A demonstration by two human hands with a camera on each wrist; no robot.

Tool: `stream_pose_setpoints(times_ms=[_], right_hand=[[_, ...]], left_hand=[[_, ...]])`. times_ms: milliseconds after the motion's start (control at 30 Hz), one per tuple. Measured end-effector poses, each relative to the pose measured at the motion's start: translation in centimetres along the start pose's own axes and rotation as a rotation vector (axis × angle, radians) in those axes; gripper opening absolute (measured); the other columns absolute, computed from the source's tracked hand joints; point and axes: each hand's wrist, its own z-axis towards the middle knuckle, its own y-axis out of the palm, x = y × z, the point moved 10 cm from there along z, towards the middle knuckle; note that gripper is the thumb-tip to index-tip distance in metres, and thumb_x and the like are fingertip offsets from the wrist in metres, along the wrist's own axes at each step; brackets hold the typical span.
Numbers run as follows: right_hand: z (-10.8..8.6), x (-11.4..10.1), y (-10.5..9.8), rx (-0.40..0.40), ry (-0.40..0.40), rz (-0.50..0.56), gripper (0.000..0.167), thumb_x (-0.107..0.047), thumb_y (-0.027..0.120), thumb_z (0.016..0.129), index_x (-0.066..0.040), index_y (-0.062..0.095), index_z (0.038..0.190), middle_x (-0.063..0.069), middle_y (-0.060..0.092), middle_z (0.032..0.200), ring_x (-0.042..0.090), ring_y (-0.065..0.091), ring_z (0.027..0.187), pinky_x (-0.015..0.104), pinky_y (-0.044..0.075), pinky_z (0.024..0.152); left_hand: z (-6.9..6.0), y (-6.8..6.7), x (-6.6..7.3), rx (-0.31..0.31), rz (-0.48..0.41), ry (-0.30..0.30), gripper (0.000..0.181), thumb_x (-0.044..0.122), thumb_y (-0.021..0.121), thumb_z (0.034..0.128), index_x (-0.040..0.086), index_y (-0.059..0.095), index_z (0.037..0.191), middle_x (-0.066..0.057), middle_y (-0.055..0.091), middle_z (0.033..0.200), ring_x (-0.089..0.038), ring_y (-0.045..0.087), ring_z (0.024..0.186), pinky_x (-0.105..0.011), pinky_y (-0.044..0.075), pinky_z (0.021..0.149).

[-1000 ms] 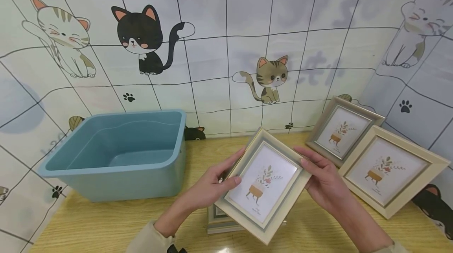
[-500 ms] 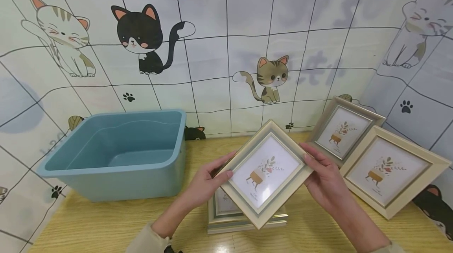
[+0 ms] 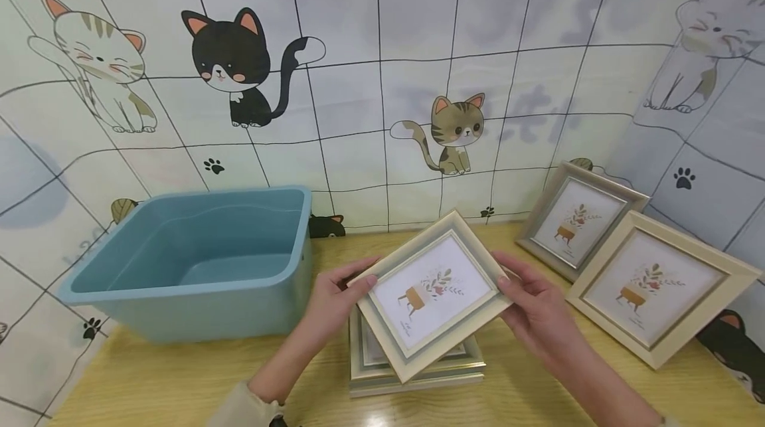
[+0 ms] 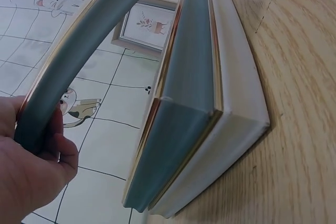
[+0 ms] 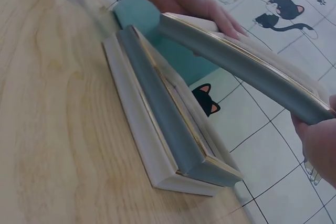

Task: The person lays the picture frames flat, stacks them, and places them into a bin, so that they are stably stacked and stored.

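A picture frame (image 3: 433, 294) with a cream and grey-blue border is held tilted in mid-air by both hands. My left hand (image 3: 335, 301) pinches its left corner, thumb on the front; my right hand (image 3: 538, 301) pinches the right corner the same way. The left wrist view shows the left hand (image 4: 37, 166) curled round the frame's edge (image 4: 73, 56). Below lies a stack of frames (image 3: 418, 380), partly covered by the held one; the right wrist view shows the stack (image 5: 163, 114) from the side, with the right hand (image 5: 321, 142) at the image's edge.
A blue tub (image 3: 191, 311) stands at the left of the wooden table (image 3: 323, 374). At the right, a silver-brown frame (image 3: 544, 208) and a cream frame (image 3: 651, 347) lean near the wall. Behind is a wall covering with printed cats (image 3: 230, 55).
The held frame has turned counter-clockwise and shifted slightly left, with both hands still on it. More of the stack beneath now shows.
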Motion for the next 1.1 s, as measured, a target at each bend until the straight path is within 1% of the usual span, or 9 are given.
stream_pose_setpoints(times_ms=[167,267,400,500,600,667,833,967,1100], right_hand=[[-0.8,0.9,-0.5,0.109,0.048,-0.189,0.043,0.002,0.055,0.104,-0.018,0.063,0.141,0.000,0.067,0.129,0.016,0.066,0.113,0.032,0.056,0.090],[-1.2,1.4,-0.7,0.168,0.081,-0.279,0.046,0.002,0.059,0.102,-0.014,0.060,0.145,0.001,0.067,0.126,0.016,0.066,0.111,0.032,0.057,0.089],[-1.7,2.1,-0.6,0.232,0.150,-0.392,0.055,0.002,0.063,0.099,-0.005,0.048,0.152,0.011,0.066,0.124,0.017,0.067,0.106,0.031,0.057,0.088],[-2.2,2.7,-0.5,0.263,0.216,-0.506,0.060,-0.002,0.066,0.099,-0.004,0.044,0.155,0.019,0.065,0.125,0.017,0.068,0.103,0.030,0.057,0.087],[-2.5,3.1,-0.5,0.283,0.259,-0.627,0.060,-0.008,0.068,0.099,-0.008,0.047,0.154,0.019,0.065,0.128,0.017,0.067,0.104,0.030,0.056,0.086],[-2.5,3.1,-0.6,0.295,0.260,-0.704,0.057,-0.011,0.070,0.098,-0.010,0.050,0.152,0.018,0.065,0.127,0.017,0.067,0.104,0.029,0.056,0.084],[-2.5,2.8,-0.4,0.274,0.190,-0.844,0.052,-0.007,0.072,0.096,-0.003,0.056,0.145,0.016,0.069,0.120,0.018,0.068,0.102,0.026,0.055,0.082],[-2.5,2.6,-0.2,0.238,0.145,-0.900,0.049,-0.005,0.073,0.094,0.004,0.058,0.140,0.015,0.071,0.115,0.020,0.068,0.099,0.026,0.055,0.081],[-2.5,2.8,-0.2,0.214,0.149,-0.897,0.050,-0.003,0.074,0.092,0.006,0.058,0.139,0.016,0.070,0.116,0.020,0.068,0.096,0.026,0.055,0.079]], left_hand=[[0.3,-1.3,-0.5,0.112,0.015,-0.026,0.029,0.002,0.072,0.0945,-0.003,0.072,0.124,-0.018,0.072,0.112,-0.020,0.070,0.086,-0.031,0.059,0.072],[0.6,-1.9,-0.6,0.158,0.047,-0.043,0.026,0.003,0.075,0.0924,-0.002,0.075,0.118,-0.015,0.073,0.106,-0.019,0.068,0.082,-0.029,0.058,0.070],[1.1,-2.6,-1.2,0.204,0.079,-0.086,0.023,0.006,0.077,0.0913,0.000,0.077,0.114,-0.011,0.073,0.100,-0.017,0.067,0.077,-0.029,0.057,0.067],[1.4,-3.1,-1.8,0.224,0.096,-0.112,0.025,0.008,0.077,0.0920,0.001,0.076,0.116,-0.011,0.073,0.101,-0.016,0.067,0.076,-0.029,0.056,0.066],[1.6,-3.5,-2.5,0.237,0.122,-0.128,0.027,0.010,0.077,0.0926,0.002,0.076,0.118,-0.011,0.073,0.110,-0.014,0.065,0.080,-0.027,0.054,0.067],[1.6,-3.6,-2.9,0.238,0.147,-0.128,0.026,0.010,0.076,0.0930,0.003,0.077,0.118,-0.010,0.072,0.118,-0.013,0.061,0.083,-0.025,0.051,0.068],[1.7,-3.6,-3.6,0.218,0.168,-0.124,0.024,0.010,0.075,0.0942,0.005,0.078,0.118,-0.011,0.068,0.130,-0.014,0.058,0.092,-0.025,0.050,0.072],[1.8,-3.4,-3.9,0.195,0.161,-0.130,0.026,0.011,0.075,0.0944,0.004,0.077,0.119,-0.012,0.067,0.131,-0.014,0.063,0.093,-0.028,0.053,0.074],[1.9,-3.4,-4.0,0.180,0.168,-0.124,0.025,0.010,0.075,0.0940,0.003,0.077,0.118,-0.013,0.068,0.130,-0.017,0.063,0.095,-0.028,0.053,0.075]])
